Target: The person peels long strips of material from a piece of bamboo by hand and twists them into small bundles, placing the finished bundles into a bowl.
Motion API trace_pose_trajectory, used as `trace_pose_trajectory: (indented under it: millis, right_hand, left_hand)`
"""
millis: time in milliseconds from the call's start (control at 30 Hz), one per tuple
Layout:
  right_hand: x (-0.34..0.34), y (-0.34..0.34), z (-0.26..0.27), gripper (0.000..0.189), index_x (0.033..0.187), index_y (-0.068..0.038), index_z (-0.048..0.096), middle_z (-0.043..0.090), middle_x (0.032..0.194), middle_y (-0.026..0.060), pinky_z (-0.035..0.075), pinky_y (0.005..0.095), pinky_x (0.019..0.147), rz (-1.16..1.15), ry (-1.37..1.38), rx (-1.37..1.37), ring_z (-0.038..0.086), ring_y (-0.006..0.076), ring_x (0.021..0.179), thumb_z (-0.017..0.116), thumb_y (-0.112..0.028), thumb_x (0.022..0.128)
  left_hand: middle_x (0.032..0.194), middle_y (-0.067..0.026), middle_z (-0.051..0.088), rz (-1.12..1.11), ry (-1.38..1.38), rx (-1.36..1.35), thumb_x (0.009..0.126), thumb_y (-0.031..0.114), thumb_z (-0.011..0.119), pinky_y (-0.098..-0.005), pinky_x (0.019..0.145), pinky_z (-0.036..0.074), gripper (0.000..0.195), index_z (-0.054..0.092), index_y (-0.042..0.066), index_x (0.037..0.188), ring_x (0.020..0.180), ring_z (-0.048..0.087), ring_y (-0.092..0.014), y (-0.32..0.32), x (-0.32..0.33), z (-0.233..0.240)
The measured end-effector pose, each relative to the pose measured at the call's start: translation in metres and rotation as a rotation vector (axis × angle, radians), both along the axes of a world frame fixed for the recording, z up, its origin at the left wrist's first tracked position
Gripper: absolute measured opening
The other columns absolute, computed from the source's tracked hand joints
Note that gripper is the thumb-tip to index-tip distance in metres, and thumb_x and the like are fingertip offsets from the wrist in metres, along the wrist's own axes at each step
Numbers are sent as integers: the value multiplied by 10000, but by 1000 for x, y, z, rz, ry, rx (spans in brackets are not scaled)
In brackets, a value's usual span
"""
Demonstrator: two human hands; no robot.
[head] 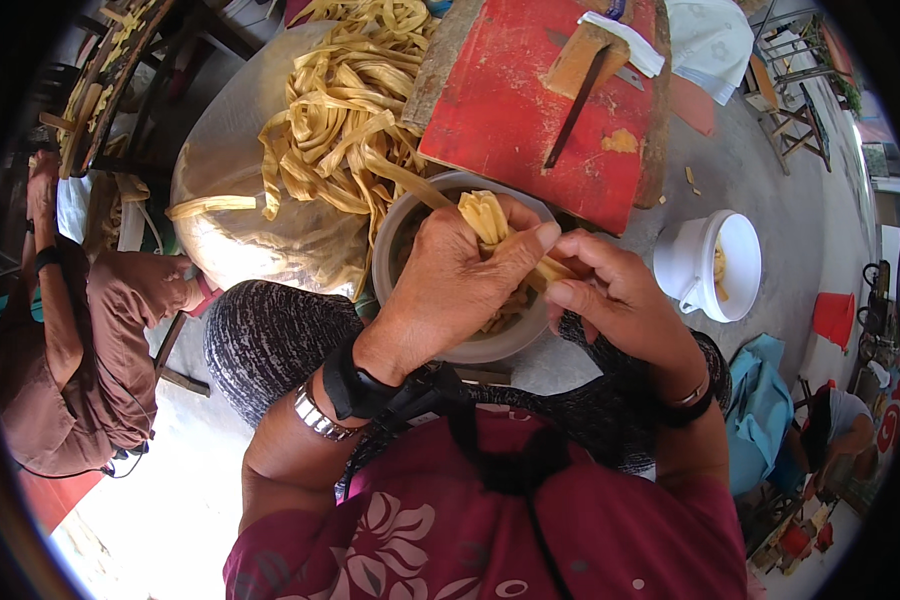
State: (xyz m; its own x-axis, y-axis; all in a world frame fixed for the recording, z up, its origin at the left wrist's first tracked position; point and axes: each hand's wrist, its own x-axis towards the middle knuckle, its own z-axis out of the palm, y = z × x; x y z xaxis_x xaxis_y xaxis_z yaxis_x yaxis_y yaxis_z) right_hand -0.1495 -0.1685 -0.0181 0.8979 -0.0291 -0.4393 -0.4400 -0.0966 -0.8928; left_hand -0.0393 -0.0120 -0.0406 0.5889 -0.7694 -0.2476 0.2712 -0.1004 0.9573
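A folded bundle of pale yellow, flat fibrous strips (484,216) pokes up out of my left hand (446,289), whose thumb and fingers are closed round it. My right hand (619,292) pinches another length of strip between thumb and fingertips, just to the right of the left thumb. Both hands are over a whitish round tub (385,259), where some short pieces show in the bottom; the hands hide much of its inside. One long strip (405,180) runs from the tangled pile of strips (345,127) towards my left hand.
The pile lies on a big clear plastic bag (225,165). Beyond the tub, a red board (487,97) bears a wooden block with a dark blade (576,112). A white bucket (679,259) holding yellow pieces stands right. Another person (67,360) sits at left.
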Motion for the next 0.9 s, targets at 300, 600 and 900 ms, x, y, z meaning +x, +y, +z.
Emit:
trace_pose_trajectory:
  millis: [300,600,900]
  right_hand:
    - [2,-4,-4,268,749,8,506,451,625,107,366,307,525,-40,-298,-99,427,192,550,537,-186,932]
    - [24,-31,28,279,728,17,494,421,560,117,328,332,464,-188,-536,-473,373,211,478,567,-182,909]
    - [41,-45,13,209,832,19,553,487,598,127,353,317,496,-315,-482,-921,402,160,513,555,-172,915]
  left_hand:
    - [670,10,535,190,337,-233,877,43,588,-192,447,375,31,601,16,881,550,459,-34,7,18,17]
    - [696,-27,559,199,13,-334,873,13,566,-218,495,466,91,588,-28,952,553,527,-77,-27,42,40]
    - [631,10,578,236,-538,-19,881,79,595,-196,476,433,90,633,0,904,536,503,-32,-63,62,30]
